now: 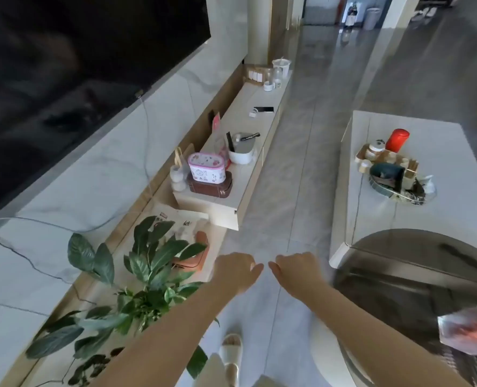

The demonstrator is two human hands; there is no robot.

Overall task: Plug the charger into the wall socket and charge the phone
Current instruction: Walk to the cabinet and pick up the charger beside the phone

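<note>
Pale cabinet top (pixel 256 96) far ahead, phone (pixel 264 109) and white charger (pixel 253 114) side by side for plugging; left hand (pixel 235 270), right hand (pixel 297 270) loosely curled, empty

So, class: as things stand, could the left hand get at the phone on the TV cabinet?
Probably not yet. The left hand hangs empty over the floor, and the phone lies far along the cabinet. Nothing blocks the way; the person would likely need to walk forward first.
</note>
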